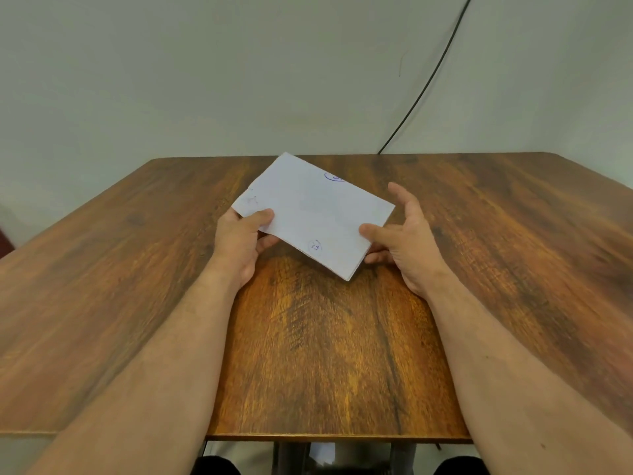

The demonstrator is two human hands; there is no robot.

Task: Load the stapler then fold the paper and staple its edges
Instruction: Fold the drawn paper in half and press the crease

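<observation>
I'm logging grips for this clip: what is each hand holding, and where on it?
The folded paper: left hand pinches its near-left edge, right hand pinches its near-right edge.

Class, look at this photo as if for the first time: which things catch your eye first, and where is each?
First, the white folded paper, held just above the middle of the wooden table, with small blue pen marks on it. Next, the two bare hands: the left hand pinches its left edge, the right hand holds its right corner. Behind, a black cable runs down the pale wall.
</observation>
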